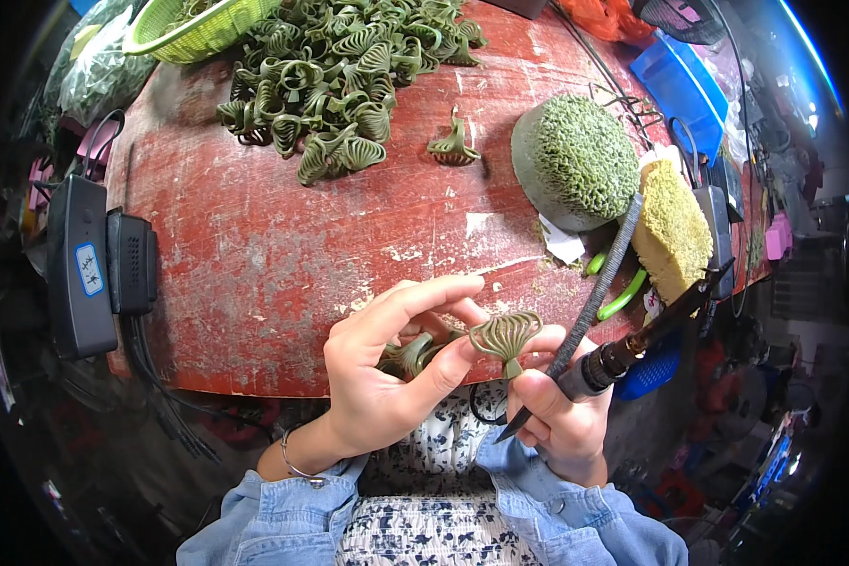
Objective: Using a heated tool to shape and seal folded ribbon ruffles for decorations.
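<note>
A green fan-shaped openwork ring-like piece (507, 338) is up in front of me, its short stem pinched by my right hand (561, 415). The same hand also grips a long grey rough-surfaced file (602, 283), its dark pointed end jutting out below the fingers. A dark cylindrical handpiece (618, 358) lies across that hand; how it is held is partly hidden. My left hand (387, 354) is curled, with its thumb against the fan's edge. Within its fingers sits a second green openwork piece (410, 356), partly covered.
Many similar green pieces (340, 85) lie heaped at the far side of the worn red table (283, 255); one piece (454, 141) lies apart. On the right are a crumb-covered round block (585, 160), a yellow sponge (672, 231) and a blue bin (684, 90). Black boxes (80, 264) with cables edge the left.
</note>
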`<state>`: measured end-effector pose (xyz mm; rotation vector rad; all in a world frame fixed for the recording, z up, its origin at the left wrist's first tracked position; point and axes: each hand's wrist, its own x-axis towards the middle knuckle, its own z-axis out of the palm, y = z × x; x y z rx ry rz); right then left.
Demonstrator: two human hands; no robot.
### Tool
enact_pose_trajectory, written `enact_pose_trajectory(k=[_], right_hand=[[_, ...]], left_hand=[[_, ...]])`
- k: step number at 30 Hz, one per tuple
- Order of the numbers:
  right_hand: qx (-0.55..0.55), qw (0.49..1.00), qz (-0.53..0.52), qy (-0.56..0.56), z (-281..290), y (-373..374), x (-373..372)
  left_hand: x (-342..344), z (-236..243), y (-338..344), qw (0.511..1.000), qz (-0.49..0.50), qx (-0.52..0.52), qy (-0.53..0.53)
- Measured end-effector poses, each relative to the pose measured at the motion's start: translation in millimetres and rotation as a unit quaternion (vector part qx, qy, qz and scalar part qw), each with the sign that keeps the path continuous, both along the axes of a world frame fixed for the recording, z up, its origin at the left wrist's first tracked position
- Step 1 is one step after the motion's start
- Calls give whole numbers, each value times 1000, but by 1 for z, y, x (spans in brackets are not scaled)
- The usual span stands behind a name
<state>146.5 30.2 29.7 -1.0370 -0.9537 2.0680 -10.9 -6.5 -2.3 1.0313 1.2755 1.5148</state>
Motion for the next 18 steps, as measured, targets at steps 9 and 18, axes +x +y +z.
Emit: enact_pose_trajectory(k=[9, 18], right_hand=[[42, 999, -2, -31, -2, -2, -1], [53, 998, -23, -40, -3, -6, -6]], left_hand=[[-3, 3, 1, 991, -79, -39, -96], [-4, -1, 3, 995, -90, -6, -50]])
